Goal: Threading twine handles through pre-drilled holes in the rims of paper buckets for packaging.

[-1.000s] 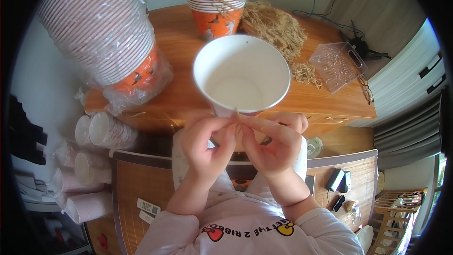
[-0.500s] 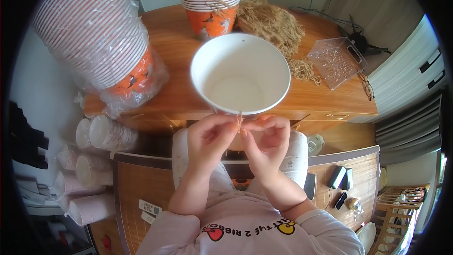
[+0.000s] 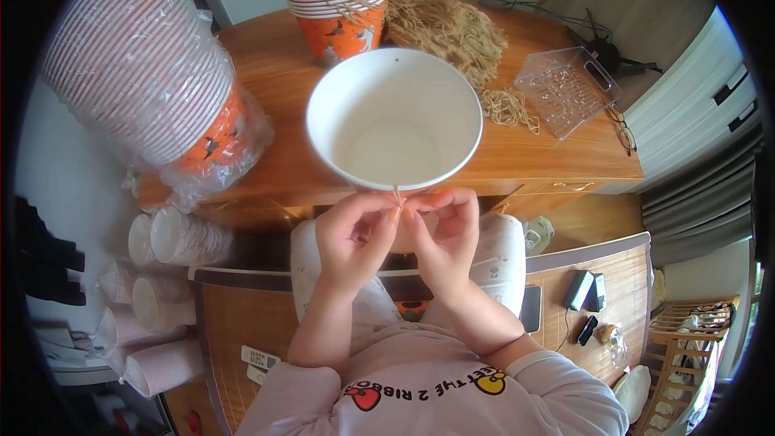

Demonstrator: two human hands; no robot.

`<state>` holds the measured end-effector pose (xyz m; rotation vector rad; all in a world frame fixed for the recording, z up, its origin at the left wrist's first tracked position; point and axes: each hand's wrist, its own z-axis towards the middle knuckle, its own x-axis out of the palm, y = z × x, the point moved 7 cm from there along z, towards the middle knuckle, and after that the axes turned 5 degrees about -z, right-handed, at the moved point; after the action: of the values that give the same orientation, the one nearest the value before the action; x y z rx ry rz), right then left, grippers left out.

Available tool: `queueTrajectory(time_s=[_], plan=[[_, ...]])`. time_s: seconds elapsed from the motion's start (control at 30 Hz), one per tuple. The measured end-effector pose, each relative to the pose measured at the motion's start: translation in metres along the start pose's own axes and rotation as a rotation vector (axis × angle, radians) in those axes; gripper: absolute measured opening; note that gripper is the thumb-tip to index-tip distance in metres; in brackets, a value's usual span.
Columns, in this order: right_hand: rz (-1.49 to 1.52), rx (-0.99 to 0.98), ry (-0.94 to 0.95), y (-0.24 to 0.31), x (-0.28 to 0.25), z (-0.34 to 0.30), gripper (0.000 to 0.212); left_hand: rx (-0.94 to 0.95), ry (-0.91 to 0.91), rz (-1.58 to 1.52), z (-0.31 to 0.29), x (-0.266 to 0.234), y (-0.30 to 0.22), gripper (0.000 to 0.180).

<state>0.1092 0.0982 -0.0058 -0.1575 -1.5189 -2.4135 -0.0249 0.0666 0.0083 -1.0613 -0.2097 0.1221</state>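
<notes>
A large white paper bucket sits at the near edge of the wooden table, its open mouth toward me. At its near rim, a short piece of tan twine stands up between my fingertips. My left hand pinches the twine between thumb and forefinger. Close against it, my right hand pinches the same twine, thumb beside thumb. Where the twine meets the bucket wall is hidden behind my fingers. A small hole shows in the far side of the bucket near the rim.
Behind the bucket stand a stack of orange-patterned buckets with twine on them and a heap of tan twine. A clear plastic tray with small pieces lies right, beside glasses. Plastic-wrapped buckets tower at left.
My thumbs have come closer together at the twine, the right thumb moving up beside the left. The whole view has shifted slightly, so the bucket and table appear farther left.
</notes>
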Motion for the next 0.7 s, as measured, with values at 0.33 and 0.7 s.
queueTrajectory(time_s=[0.33, 0.7], plan=[[0.158, 0.018, 0.074, 0.007, 0.0, -0.001, 0.037, -0.13, -0.059, -0.073, 0.007, 0.008, -0.011, 0.015], [0.229, 0.087, 0.073, -0.002, -0.005, -0.003, 0.038, -0.161, -0.111, -0.084, 0.007, 0.006, -0.008, 0.015]])
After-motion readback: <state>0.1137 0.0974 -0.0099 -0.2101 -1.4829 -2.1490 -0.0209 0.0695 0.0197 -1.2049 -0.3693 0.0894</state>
